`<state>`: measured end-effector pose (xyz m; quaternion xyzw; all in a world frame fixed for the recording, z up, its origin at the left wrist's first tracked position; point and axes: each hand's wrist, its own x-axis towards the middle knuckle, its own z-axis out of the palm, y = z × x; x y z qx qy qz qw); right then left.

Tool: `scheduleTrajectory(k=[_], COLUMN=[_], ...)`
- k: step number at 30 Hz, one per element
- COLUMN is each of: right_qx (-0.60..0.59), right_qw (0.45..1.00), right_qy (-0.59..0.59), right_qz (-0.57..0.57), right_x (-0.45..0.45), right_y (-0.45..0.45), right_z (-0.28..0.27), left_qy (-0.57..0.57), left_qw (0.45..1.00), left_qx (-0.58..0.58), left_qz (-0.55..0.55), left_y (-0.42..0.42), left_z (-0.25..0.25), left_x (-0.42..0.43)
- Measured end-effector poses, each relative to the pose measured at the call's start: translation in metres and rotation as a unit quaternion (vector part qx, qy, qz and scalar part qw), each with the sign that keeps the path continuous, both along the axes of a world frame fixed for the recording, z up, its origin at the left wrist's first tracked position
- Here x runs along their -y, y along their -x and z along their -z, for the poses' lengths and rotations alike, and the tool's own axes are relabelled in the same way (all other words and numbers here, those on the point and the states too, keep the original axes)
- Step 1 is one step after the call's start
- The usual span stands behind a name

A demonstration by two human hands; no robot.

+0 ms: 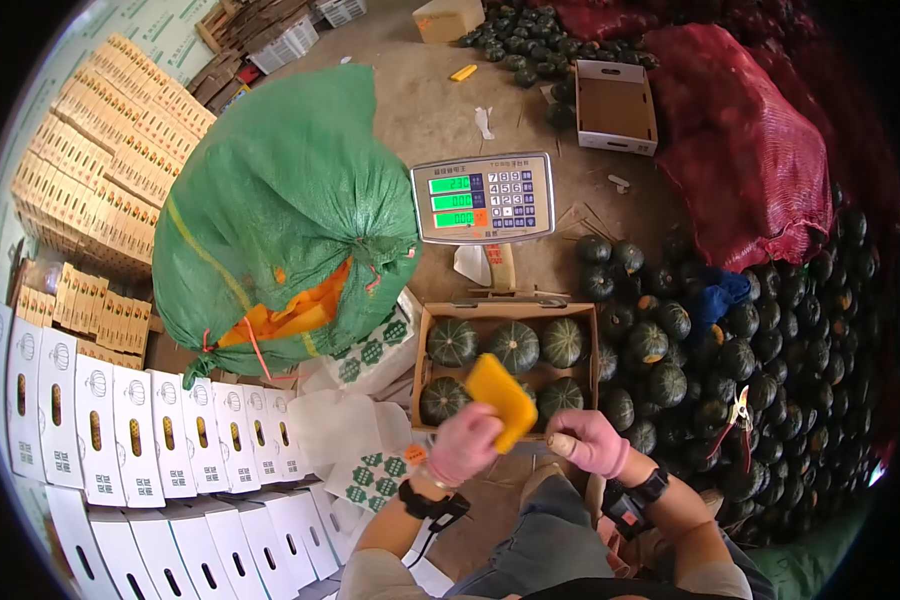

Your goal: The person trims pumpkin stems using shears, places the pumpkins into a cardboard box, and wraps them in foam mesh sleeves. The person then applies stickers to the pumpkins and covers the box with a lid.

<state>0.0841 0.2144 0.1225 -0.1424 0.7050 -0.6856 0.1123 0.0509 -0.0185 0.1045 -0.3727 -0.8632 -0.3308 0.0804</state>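
Observation:
My left hand (465, 445), in a pink glove, is closed on a flat yellow foam sleeve (502, 400) held above the box. The open cardboard box (595, 345) holds several dark green striped pumpkins (515, 347) in rows; the sleeve hides part of the front row. At the box's front right corner is my right hand (590, 443), also gloved in pink. Its fingers are curled, and whether they hold anything is hidden. Behind the box stands a scale display (482, 198) with lit green readouts.
A green sack (280, 190) with yellow-orange foam sleeves (300, 315) showing lies left. White cartons (135, 435) line the lower left. Loose pumpkins (667, 385) cover the right floor, with red-handled pruning shears (738, 420) on them. A red mesh sack (735, 140) lies behind.

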Motion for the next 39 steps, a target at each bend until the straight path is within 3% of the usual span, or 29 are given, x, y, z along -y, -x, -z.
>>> scheduleTrajectory(k=[2, 5, 6, 8, 10, 11, 14, 17, 18, 19, 20, 22, 23, 26, 27, 28, 29, 30, 31, 32, 34, 35, 37, 38, 39], right_qx=[0.042, 0.031, 0.016, 0.096, 0.180, 0.202, 0.087, 0.104, 0.107, 0.135, 0.119, -0.021, -0.015, -0.013, -0.025, -0.037, -0.014, 0.008, 0.171, 0.323, 0.343, 0.339, 0.334, 0.321, 0.305], right_qw=[0.998, 0.997, 0.997, 0.988, 0.964, 0.952, 0.974, 0.982, 0.979, 0.980, 0.978, 0.943, 0.948, 0.954, 0.952, 0.949, 0.954, 0.956, 0.980, 0.908, 0.828, 0.832, 0.833, 0.864, 0.892], right_qy=[0.016, -0.003, 0.006, 0.074, 0.160, 0.183, 0.139, -0.022, -0.076, -0.003, -0.050, -0.240, -0.215, -0.174, -0.183, -0.191, -0.214, -0.238, -0.061, 0.258, 0.440, 0.439, 0.439, 0.388, 0.335], right_qz=[0.039, 0.064, 0.080, 0.091, 0.111, 0.137, 0.155, 0.158, 0.157, 0.150, 0.165, 0.230, 0.233, 0.242, 0.246, 0.249, 0.210, 0.170, 0.082, 0.071, 0.046, 0.020, -0.030, -0.011, 0.007], right_x=[0.008, -0.003, -0.007, -0.003, 0.003, 0.006, 0.007, 0.005, 0.004, 0.003, -0.001, -0.004, 0.000, 0.014, 0.013, 0.012, 0.006, -0.005, -0.017, -0.022, -0.022, -0.024, -0.025, -0.023, -0.021], right_y=[0.003, -0.001, -0.001, -0.009, -0.013, -0.014, -0.012, -0.006, -0.004, -0.005, -0.006, -0.006, -0.006, -0.008, -0.008, -0.008, -0.009, -0.012, -0.013, -0.021, -0.031, -0.033, -0.041, -0.045, -0.046], right_z=[-0.005, 0.015, 0.022, 0.031, 0.030, 0.026, 0.044, 0.030, 0.028, 0.035, 0.033, 0.035, 0.035, 0.032, 0.033, 0.035, 0.040, 0.049, 0.061, 0.069, 0.051, 0.055, 0.068, 0.071, 0.073], left_qy=[-0.068, -0.148, -0.193, -0.292, -0.224, -0.236, -0.304, -0.330, -0.309, -0.288, -0.267, -0.148, -0.087, -0.161, -0.207, -0.356, -0.485, -0.587, -0.588, -0.533, -0.415, -0.432, -0.370, -0.337, -0.371], left_qw=[0.992, 0.972, 0.941, 0.845, 0.837, 0.837, 0.829, 0.840, 0.850, 0.859, 0.867, 0.930, 0.953, 0.941, 0.903, 0.783, 0.618, 0.419, 0.393, 0.420, 0.467, 0.557, 0.667, 0.718, 0.658], left_qx=[0.063, 0.150, 0.246, 0.427, 0.489, 0.485, 0.456, 0.422, 0.422, 0.421, 0.420, 0.334, 0.289, 0.277, 0.367, 0.506, 0.617, 0.692, 0.707, 0.733, 0.776, 0.703, 0.640, 0.603, 0.650], left_qz=[0.081, 0.108, 0.125, 0.131, 0.098, 0.094, 0.110, 0.079, 0.066, 0.051, 0.036, 0.032, 0.030, -0.110, -0.087, -0.070, -0.049, -0.024, 0.028, 0.048, 0.085, 0.093, 0.090, 0.089, 0.088], left_y=[0.000, -0.003, -0.003, -0.005, 0.001, 0.001, -0.003, -0.013, -0.011, -0.010, -0.008, -0.010, -0.013, -0.023, -0.021, -0.021, -0.020, -0.020, -0.020, -0.020, -0.018, -0.028, -0.026, -0.024, -0.029], left_z=[0.007, -0.002, 0.006, 0.021, 0.023, 0.022, 0.031, 0.047, 0.044, 0.039, 0.035, 0.034, 0.034, 0.042, 0.039, 0.038, 0.038, 0.038, 0.045, 0.049, 0.041, 0.052, 0.039, 0.034, 0.039], left_x=[-0.029, -0.050, -0.053, -0.059, -0.059, -0.061, -0.068, -0.068, -0.067, -0.063, -0.059, -0.051, -0.049, -0.065, -0.063, -0.060, -0.058, -0.055, -0.047, -0.038, -0.028, -0.036, -0.043, -0.046, -0.048])
